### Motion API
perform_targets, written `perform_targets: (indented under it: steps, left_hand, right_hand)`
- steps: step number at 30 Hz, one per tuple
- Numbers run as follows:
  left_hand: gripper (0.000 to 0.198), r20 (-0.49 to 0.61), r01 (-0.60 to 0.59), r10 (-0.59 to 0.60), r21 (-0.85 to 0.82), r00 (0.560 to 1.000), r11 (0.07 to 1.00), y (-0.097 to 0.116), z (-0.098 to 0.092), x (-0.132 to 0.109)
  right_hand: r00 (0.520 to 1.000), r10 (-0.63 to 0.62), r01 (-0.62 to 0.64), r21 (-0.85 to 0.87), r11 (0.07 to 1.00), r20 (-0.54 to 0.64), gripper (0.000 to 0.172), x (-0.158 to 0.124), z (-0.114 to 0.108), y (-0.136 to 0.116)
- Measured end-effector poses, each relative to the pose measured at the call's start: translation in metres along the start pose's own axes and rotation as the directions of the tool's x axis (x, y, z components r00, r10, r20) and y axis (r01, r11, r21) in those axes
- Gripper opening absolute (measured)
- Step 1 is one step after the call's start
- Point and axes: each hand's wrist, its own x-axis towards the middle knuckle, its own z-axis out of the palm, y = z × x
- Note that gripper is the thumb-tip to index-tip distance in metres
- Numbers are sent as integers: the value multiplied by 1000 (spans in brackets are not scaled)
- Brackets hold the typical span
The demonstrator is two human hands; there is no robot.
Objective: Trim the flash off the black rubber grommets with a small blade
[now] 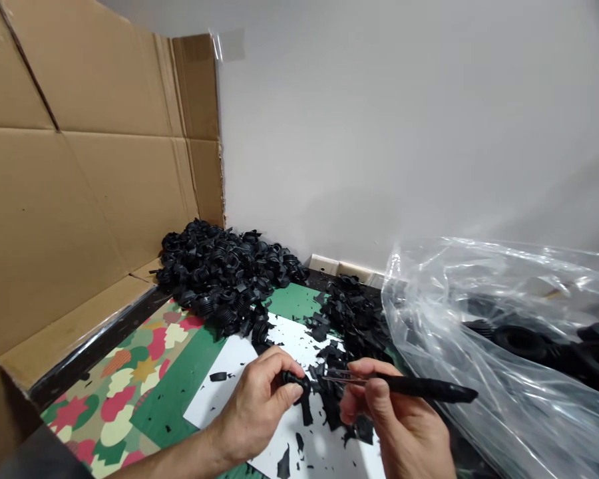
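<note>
My left hand (259,402) pinches a small black ribbed rubber part (295,380) between thumb and fingers, just above a white sheet (232,376). My right hand (392,416) grips a black-handled knife (419,387), held level with its thin blade pointing left at the part. Black trimmings (332,399) lie scattered on the sheet under and between both hands.
A big heap of black ribbed parts (224,276) lies at the back left against a cardboard wall (80,199). A smaller heap of scraps (354,313) sits behind my hands. A clear plastic bag (504,332) with more black parts fills the right. A patterned mat (130,379) covers the table.
</note>
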Motion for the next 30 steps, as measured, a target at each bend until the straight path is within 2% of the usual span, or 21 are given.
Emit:
perform_targets:
  steps: [3, 6, 9, 13, 17, 24, 27, 30]
  left_hand:
    - [11, 8, -6, 6, 13, 1000, 1000, -1, 0, 0]
    - [12, 16, -8, 8, 21, 1000, 1000, -1, 0, 0]
    - [12, 19, -13, 13, 20, 1000, 1000, 1, 0, 0]
    - [12, 13, -3, 2, 26, 1000, 1000, 2, 0, 0]
    - [13, 12, -1, 0, 36, 1000, 999, 2, 1, 0]
    - [14, 14, 2, -2, 33, 1000, 999, 3, 1, 0]
    - [14, 12, 24, -24, 18, 1000, 1000, 3, 1, 0]
    - [14, 24, 42, -41, -34, 999, 999, 2, 2, -1]
  right_hand:
    - [1000, 8, -8, -55, 998, 5, 42, -1, 3, 1]
    - [995, -103, 103, -46, 994, 15, 33, -3, 7, -1]
    - [988, -154, 154, 7, 988, 10, 32, -5, 10, 0]
    - [983, -186, 185, -37, 982, -2, 30, -7, 12, 10]
    - [960, -280, 281, -32, 959, 24, 23, -6, 13, 17]
    - [938, -339, 341, -25, 940, 69, 14, -4, 16, 21]
    - [899, -427, 433, -46, 900, 95, 5, -6, 19, 21]
    - [810, -576, 586, -176, 791, 109, 13, -6, 17, 16]
